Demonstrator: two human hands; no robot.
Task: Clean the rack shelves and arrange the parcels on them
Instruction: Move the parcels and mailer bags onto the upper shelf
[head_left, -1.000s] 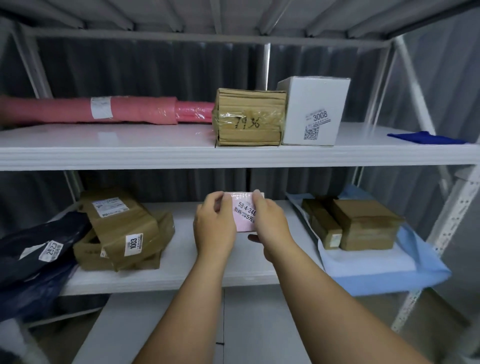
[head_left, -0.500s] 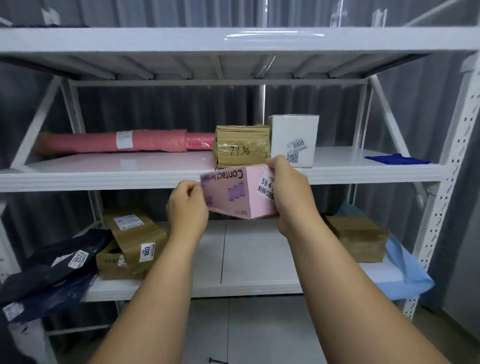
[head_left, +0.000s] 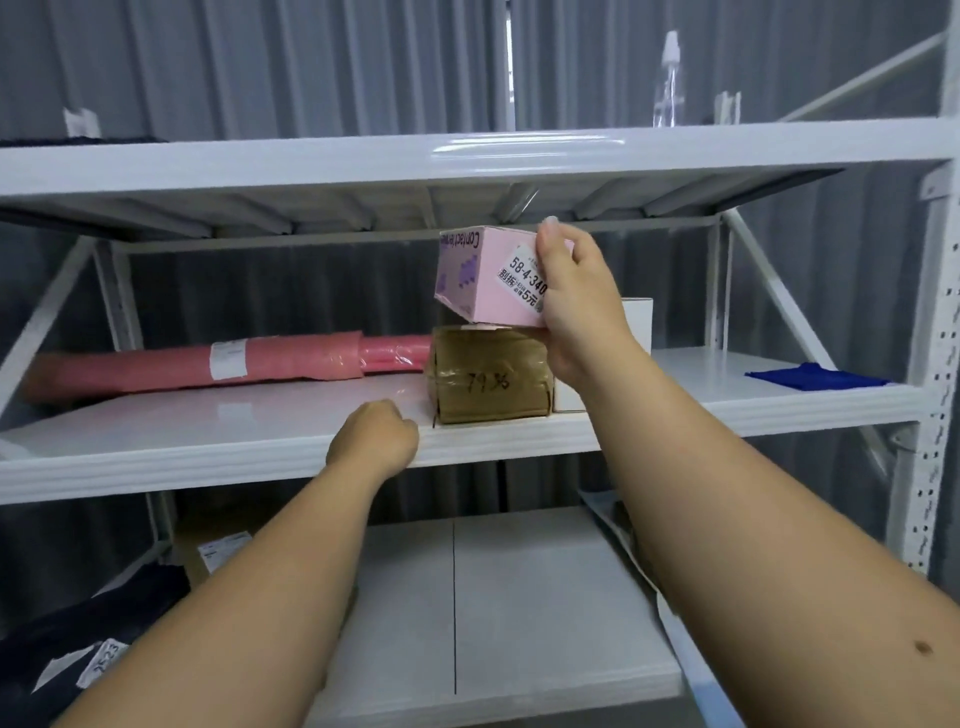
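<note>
My right hand (head_left: 576, 306) grips a small pink box (head_left: 480, 278) with a white label, holding it tilted just above the brown taped parcel (head_left: 488, 382) on the middle shelf (head_left: 260, 436). A white box (head_left: 636, 322) stands behind my right wrist, mostly hidden. My left hand (head_left: 376, 436) is curled with nothing in it, resting at the front edge of the middle shelf. A long pink wrapped roll (head_left: 208, 364) lies along the back left of that shelf.
A blue cloth (head_left: 815, 375) lies at the middle shelf's right end. A clear spray bottle (head_left: 667, 83) stands on the top shelf (head_left: 467, 150). Below, a dark bag (head_left: 78, 654), a brown labelled parcel (head_left: 223, 551) and a light blue sheet (head_left: 675, 623) sit on the lower shelf (head_left: 509, 597).
Both hands lifted the pink box from the lower shelf. My left hand let go and dropped to the middle shelf's edge; my right hand carried the box up over the brown parcel.
</note>
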